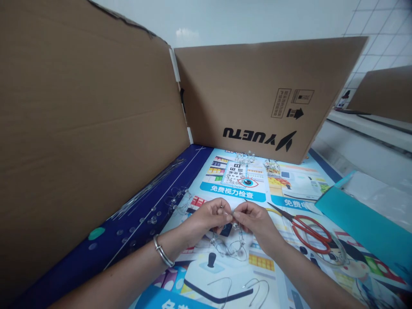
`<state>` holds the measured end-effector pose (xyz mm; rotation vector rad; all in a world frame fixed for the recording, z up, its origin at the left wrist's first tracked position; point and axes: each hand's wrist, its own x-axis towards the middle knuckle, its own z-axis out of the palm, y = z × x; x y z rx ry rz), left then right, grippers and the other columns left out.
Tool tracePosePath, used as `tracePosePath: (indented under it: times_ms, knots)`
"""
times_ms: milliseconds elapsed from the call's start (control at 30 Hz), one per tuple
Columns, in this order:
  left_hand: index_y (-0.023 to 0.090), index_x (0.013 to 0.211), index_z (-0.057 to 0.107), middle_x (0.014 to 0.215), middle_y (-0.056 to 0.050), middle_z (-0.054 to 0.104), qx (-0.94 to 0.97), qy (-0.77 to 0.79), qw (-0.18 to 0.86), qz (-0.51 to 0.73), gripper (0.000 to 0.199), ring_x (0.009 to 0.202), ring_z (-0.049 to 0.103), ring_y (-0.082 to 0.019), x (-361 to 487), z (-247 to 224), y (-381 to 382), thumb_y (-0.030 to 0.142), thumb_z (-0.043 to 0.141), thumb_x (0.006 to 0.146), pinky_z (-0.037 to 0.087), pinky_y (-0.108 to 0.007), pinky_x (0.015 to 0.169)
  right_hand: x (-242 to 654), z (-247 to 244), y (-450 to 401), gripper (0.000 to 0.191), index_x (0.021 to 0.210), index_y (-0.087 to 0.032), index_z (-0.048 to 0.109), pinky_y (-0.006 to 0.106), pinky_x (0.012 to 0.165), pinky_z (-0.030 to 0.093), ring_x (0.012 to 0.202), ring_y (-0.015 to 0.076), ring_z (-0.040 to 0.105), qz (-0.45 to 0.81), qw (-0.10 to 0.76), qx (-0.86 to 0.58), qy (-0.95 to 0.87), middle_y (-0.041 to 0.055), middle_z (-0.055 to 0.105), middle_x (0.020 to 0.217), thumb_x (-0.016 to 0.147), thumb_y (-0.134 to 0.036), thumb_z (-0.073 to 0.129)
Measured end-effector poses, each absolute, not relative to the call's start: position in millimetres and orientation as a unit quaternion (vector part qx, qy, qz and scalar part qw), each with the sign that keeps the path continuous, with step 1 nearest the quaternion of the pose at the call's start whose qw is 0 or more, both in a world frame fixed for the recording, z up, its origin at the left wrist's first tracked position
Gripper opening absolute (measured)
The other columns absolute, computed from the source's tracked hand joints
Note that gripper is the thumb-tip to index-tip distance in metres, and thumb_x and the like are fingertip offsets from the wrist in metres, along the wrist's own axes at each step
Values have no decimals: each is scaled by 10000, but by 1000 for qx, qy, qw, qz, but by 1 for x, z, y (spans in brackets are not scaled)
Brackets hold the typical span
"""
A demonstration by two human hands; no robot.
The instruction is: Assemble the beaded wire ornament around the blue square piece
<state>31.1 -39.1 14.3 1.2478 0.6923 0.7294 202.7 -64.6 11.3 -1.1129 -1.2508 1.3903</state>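
Note:
Both hands meet over the printed table cover, fingertips nearly touching. My left hand [215, 215], with a silver bangle [163, 253] on its wrist, pinches a thin wire piece. My right hand [252, 218] pinches the same piece from the other side. A loop of wire with clear beads [229, 246] hangs below the fingers onto the cover. Exactly where the wire passes between the fingertips is too small to tell. Red-handled scissors [310, 234] lie to the right of my right hand, blades pointing toward the back left.
Cardboard panels [264, 94] stand at the left and back. Beaded wire bunches [245, 159] lie near the back panel. Straight wires [144, 193] and loose beads [153, 219] are on the left. Bent wires [257, 285] lie in front. A teal box [363, 227] stands at right.

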Motion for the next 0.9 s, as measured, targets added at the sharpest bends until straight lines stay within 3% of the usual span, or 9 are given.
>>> tracePosePath:
  times_ms: [400, 533, 900]
  knots:
    - [167, 836, 508, 706, 9, 577, 506, 292, 733, 349, 161, 446, 406, -37, 26, 15, -39, 223, 621, 736, 260, -175, 437, 206, 10, -65, 317, 764, -173, 550, 185, 384, 300, 467, 84, 494, 601, 404, -449, -523, -13, 563, 590, 795, -486, 509]
    - [164, 828, 503, 725, -5, 592, 490, 297, 734, 365, 146, 458, 414, -39, 24, 16, -38, 225, 611, 752, 261, -177, 450, 207, 12, -65, 340, 805, -173, 543, 170, 369, 294, 542, 113, 580, 630, 386, -448, -503, 14, 595, 725, 793, -509, 497]
    - [164, 829, 499, 785, -8, 595, 496, 305, 715, 386, 122, 477, 446, -41, 19, 13, -31, 235, 585, 779, 263, -169, 446, 209, 6, -63, 315, 885, -173, 553, 180, 390, 311, 546, 117, 576, 647, 409, -424, -484, 11, 579, 690, 809, -474, 498]
